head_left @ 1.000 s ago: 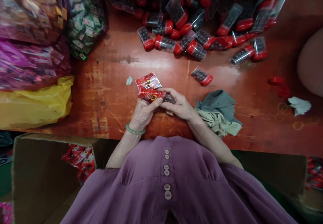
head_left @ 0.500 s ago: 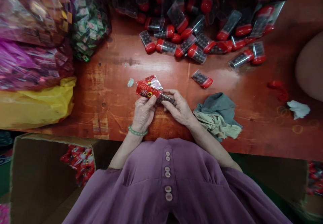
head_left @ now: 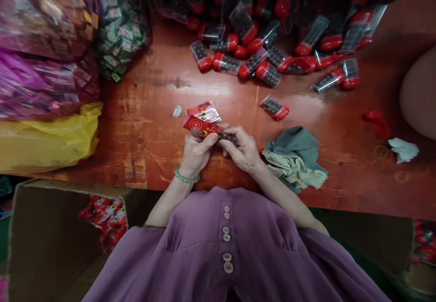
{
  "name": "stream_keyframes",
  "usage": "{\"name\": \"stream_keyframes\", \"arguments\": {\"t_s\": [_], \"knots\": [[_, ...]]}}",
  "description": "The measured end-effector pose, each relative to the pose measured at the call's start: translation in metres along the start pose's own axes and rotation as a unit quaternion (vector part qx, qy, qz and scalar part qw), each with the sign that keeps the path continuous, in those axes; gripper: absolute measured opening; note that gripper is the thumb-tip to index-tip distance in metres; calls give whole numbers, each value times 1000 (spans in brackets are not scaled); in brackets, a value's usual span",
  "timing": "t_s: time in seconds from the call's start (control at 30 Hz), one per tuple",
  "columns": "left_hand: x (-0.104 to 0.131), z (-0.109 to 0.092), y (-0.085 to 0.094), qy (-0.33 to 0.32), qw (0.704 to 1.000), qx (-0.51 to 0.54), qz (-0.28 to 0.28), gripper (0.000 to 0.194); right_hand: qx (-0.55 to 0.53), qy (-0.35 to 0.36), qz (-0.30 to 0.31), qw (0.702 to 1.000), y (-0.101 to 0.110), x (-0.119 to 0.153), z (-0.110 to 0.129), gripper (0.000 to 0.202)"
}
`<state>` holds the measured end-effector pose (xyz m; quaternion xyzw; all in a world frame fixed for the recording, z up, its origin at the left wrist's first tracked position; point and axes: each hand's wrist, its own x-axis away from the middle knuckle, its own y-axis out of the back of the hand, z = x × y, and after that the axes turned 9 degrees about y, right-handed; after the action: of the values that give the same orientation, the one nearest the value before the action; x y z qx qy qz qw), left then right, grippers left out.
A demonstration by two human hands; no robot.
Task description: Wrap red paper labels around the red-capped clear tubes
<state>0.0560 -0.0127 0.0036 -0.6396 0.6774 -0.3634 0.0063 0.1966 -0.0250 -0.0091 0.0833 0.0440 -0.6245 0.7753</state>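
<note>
My left hand, with a green bead bracelet at its wrist, pinches a red printed wrapper between thumb and fingers. A second red wrapper with a silvery edge shows just behind it. From the right end of the front wrapper a clear tube of dark balls sticks out. The fingers and thumb of my right hand are closed round that tube. Whether the tube is inside the wrapper or behind it I cannot tell.
Clear tubes with red caps lie heaped at the back; one loose tube lies nearer. Grey-green cloths lie right of my hands. Filled bags and a yellow bag stand left. An open carton holds red packets below.
The front wrapper and my left thumb have shifted right, covering more of the tube. My right hand keeps its grip. The whole view has shifted slightly.
</note>
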Motion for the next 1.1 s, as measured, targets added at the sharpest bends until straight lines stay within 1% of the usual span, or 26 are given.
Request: {"name": "stream_keyframes", "arguments": {"t_s": [0.1,0.13,0.2,0.27,0.33,0.43,0.5,0.57,0.67,0.77,0.83,0.97,1.03,1.1], "knots": [[1,0,4,2,999,-45,10,27,-153,-60,8,986,-2,-3,3,27],[1,0,4,5,999,-53,12,26,-185,-72,6,980,-3,-4,3,29],[3,0,3,13,999,-49,12,28,-211,-90,-8,973,-6,-6,2,33],[4,-1,0,17,1000,-25,-1,35,-209,-103,-25,972,-8,-8,0,37],[5,-2,-4,8,999,8,-34,40,-197,-113,-31,973,-9,-8,-2,39],[3,-2,-5,-15,995,38,-93,37,-167,-113,-10,979,-6,-7,-3,41],[1,-1,-3,-24,992,47,-112,35,-146,-99,2,984,-3,-6,-3,41],[0,0,-1,-26,992,53,-114,35,-134,-86,2,987,-2,-5,-3,40],[0,5,1,-15,992,51,-117,38,-139,-88,-23,986,-3,-3,-2,39],[1,7,3,-2,992,56,-114,39,-159,-102,-54,981,-9,-3,0,45],[3,7,4,5,993,62,-99,40,-165,-102,-63,979,-13,-3,2,49],[10,6,5,-4,994,88,-66,39,-152,-97,-53,982,-18,-3,5,48],[13,5,5,-6,993,105,-62,37,-146,-97,-47,983,-20,-3,5,46],[17,6,4,7,992,113,-62,37,-142,-96,-50,984,-22,-2,6,45]]}}
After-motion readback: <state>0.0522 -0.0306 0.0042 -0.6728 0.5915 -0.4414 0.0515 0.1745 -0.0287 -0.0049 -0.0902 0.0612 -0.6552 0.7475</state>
